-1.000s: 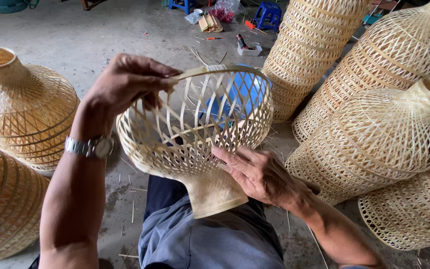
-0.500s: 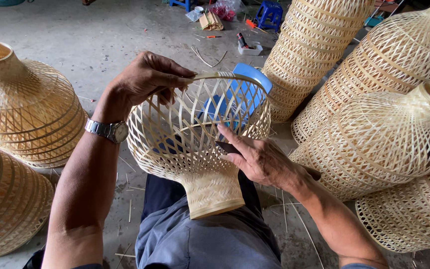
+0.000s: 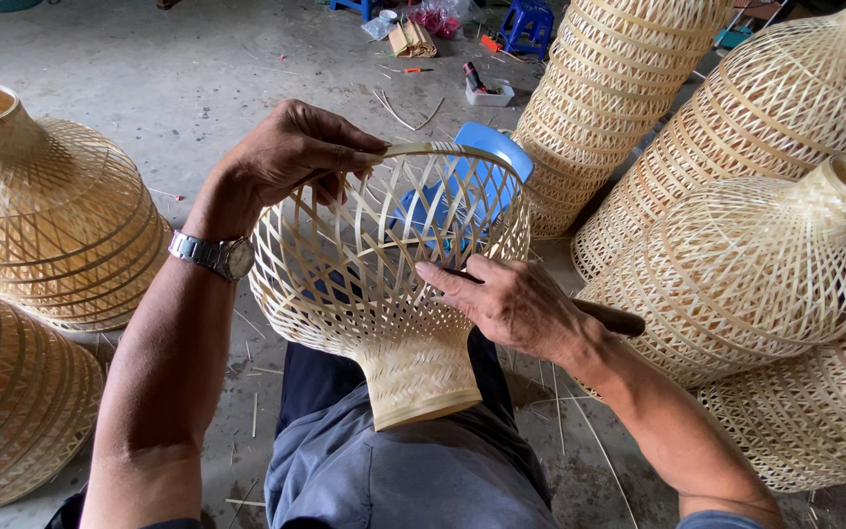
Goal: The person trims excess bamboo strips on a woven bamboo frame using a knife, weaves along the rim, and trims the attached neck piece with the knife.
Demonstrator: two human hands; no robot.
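At far left stand tan, bell-shaped woven shades [image 3: 46, 211]. Your left hand [image 3: 286, 157] pinches the rim strip of the pale open-lattice bamboo shade [image 3: 384, 284] at centre frame, over your lap. Your right hand [image 3: 511, 304] grips a dark-handled tool [image 3: 611, 317] against its weave.

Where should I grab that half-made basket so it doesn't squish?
Probably at the tight-woven neck, coming from below: it is narrow and dense, and it points toward the person's lap. The wide body of the basket is open lattice and likely bends. The left hand pinches the rim strip; the right hand rests against the side.
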